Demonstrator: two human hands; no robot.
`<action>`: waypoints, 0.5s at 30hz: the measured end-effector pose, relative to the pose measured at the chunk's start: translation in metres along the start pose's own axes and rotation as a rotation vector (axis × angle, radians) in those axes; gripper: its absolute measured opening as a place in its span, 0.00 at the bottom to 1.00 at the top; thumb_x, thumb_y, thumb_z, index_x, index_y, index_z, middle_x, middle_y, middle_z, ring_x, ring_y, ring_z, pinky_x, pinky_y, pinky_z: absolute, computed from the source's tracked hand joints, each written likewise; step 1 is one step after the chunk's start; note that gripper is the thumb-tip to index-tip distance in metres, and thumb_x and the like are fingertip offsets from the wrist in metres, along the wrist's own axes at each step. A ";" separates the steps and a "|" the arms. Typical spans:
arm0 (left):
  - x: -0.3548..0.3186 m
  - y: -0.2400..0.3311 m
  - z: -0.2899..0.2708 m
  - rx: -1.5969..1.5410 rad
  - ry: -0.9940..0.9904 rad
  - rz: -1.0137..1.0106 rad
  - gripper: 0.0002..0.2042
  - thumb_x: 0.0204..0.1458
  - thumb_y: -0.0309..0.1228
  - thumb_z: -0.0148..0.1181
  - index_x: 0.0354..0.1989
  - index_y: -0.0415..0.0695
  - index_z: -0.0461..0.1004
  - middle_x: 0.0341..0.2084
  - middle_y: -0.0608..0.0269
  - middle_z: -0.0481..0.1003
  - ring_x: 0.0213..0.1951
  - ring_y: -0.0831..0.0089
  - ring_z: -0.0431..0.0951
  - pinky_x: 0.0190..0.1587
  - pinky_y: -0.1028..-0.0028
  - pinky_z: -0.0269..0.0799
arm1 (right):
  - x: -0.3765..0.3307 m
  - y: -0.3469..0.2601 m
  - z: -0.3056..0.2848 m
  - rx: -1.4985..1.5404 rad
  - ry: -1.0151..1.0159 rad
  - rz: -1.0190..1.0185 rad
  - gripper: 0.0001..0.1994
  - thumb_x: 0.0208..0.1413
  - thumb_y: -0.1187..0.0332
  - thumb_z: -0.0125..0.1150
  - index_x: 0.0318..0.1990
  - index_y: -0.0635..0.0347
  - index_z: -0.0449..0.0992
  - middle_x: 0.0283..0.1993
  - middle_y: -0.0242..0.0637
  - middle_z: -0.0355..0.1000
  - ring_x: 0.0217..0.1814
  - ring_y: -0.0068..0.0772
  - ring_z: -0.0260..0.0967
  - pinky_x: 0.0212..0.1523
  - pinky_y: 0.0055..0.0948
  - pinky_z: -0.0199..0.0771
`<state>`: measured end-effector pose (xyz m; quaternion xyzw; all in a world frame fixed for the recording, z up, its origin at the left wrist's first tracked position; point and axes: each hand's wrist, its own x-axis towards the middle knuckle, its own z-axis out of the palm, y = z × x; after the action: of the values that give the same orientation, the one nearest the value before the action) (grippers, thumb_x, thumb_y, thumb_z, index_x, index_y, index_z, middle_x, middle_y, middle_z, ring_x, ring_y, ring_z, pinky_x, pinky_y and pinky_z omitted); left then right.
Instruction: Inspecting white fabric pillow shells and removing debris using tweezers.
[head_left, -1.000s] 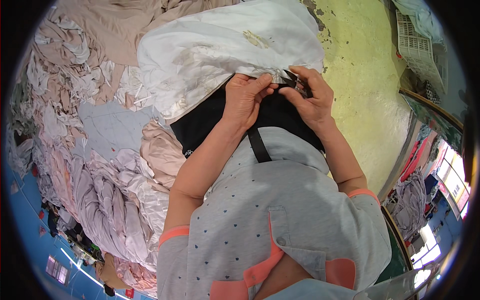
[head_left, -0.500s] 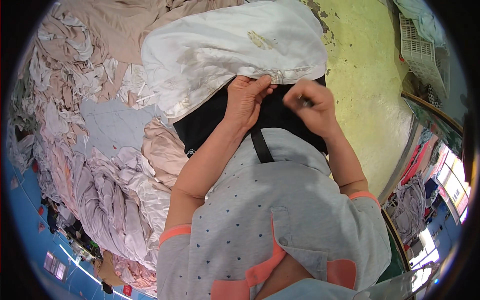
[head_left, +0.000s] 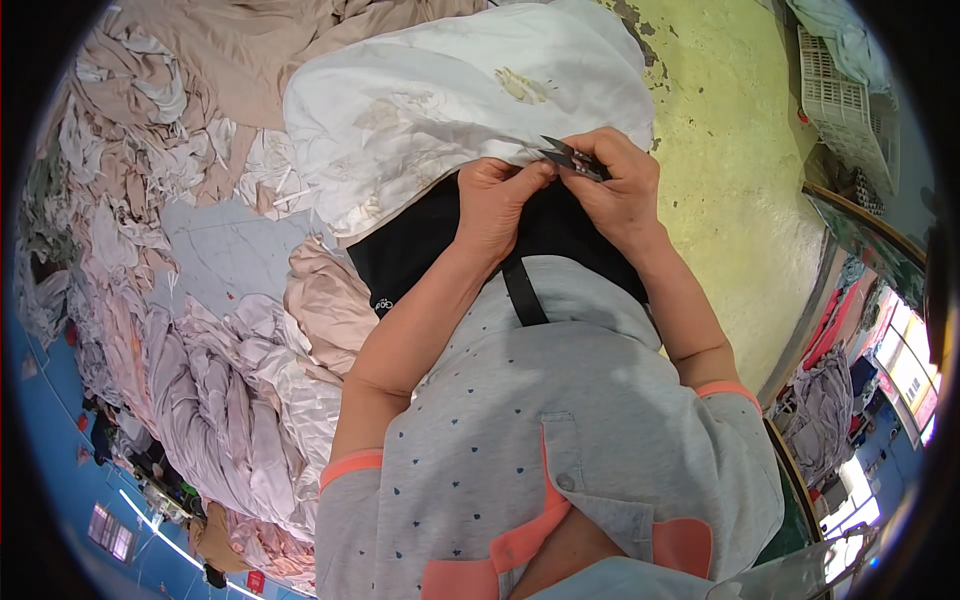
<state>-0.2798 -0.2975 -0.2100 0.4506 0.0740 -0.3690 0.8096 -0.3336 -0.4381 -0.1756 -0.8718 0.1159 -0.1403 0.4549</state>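
A white cloth (head_left: 420,110) with brownish stains lies over my lap, on top of a black apron (head_left: 415,255). My left hand (head_left: 497,200) pinches the near edge of this cloth between thumb and fingers. In my right hand (head_left: 618,190) is a small pair of dark thread snips (head_left: 572,157), gripped in closed fingers. Their blades point up and left, right beside my left fingertips and over the cloth's edge. Whether the blades touch the cloth I cannot tell.
Heaps of beige cloth (head_left: 230,55) and greyish-pink cloth (head_left: 215,400) cover the left side, around a patch of grey floor (head_left: 235,245). To the right is worn yellow-green floor (head_left: 735,230). A white plastic crate (head_left: 845,110) with pale cloth stands at the far right.
My right hand has turned and come up to the cloth's edge, and the snips now show plainly beside my left fingers. My left hand keeps its pinch, nearly in place.
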 end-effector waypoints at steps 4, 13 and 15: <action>0.001 0.000 0.000 0.054 0.017 -0.003 0.06 0.48 0.21 0.63 0.34 0.35 0.78 0.27 0.64 0.78 0.28 0.81 0.74 0.33 0.82 0.69 | 0.001 0.002 0.001 -0.041 0.005 -0.010 0.07 0.43 0.78 0.65 0.32 0.62 0.75 0.26 0.31 0.70 0.25 0.20 0.65 0.27 0.19 0.64; 0.001 0.002 0.002 0.072 0.007 0.028 0.06 0.48 0.20 0.62 0.35 0.35 0.78 0.28 0.64 0.78 0.29 0.81 0.74 0.33 0.81 0.69 | -0.004 0.011 0.000 0.307 0.092 0.330 0.05 0.49 0.79 0.62 0.34 0.64 0.74 0.29 0.24 0.70 0.29 0.12 0.64 0.32 0.14 0.64; 0.000 0.004 0.006 0.088 0.012 0.070 0.06 0.49 0.21 0.63 0.36 0.35 0.79 0.29 0.66 0.78 0.30 0.84 0.73 0.33 0.83 0.68 | -0.005 0.006 0.000 0.321 0.087 0.290 0.06 0.48 0.80 0.62 0.34 0.64 0.74 0.29 0.25 0.71 0.30 0.13 0.65 0.33 0.15 0.65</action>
<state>-0.2789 -0.3008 -0.2039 0.4905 0.0466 -0.3404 0.8009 -0.3388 -0.4398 -0.1814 -0.7554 0.2358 -0.1273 0.5980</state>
